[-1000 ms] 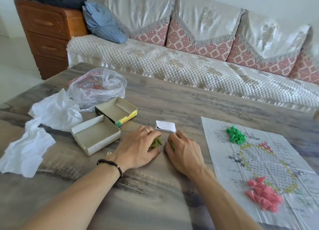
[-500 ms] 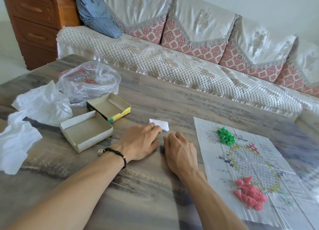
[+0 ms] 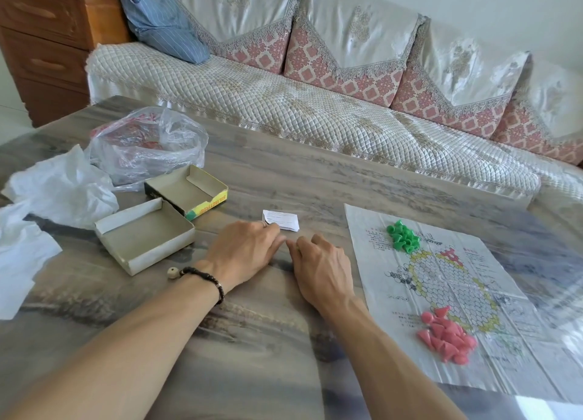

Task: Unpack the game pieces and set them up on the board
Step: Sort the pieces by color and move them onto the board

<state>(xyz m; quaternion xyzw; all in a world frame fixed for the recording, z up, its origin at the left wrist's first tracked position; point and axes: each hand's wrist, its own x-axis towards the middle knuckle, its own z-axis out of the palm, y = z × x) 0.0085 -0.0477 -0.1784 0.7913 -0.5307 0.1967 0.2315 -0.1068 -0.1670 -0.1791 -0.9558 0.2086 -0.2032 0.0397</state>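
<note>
Head view: two bare hands side by side, palms down on the gray table (image 3: 284, 173). Left hand (image 3: 244, 251) with fingers curled under, beaded bracelet (image 3: 206, 277) on its wrist. Right hand (image 3: 325, 270) curled too, fingertips nearly touching the left ones. Anything under them hidden, so cannot tell if gripping something. Small folded paper (image 3: 282, 219) just past the left fingers. Paper game board (image 3: 448, 293) spread flat on the right. Green pieces (image 3: 403, 239) in a heap near its far edge. Pink pieces (image 3: 444, 337) piled near its close edge. Two open box halves (image 3: 145, 235) (image 3: 187, 191) on the left, beside a plastic bag (image 3: 148, 145) and crumpled white paper (image 3: 60, 189). Sofa (image 3: 284, 110) behind.
</note>
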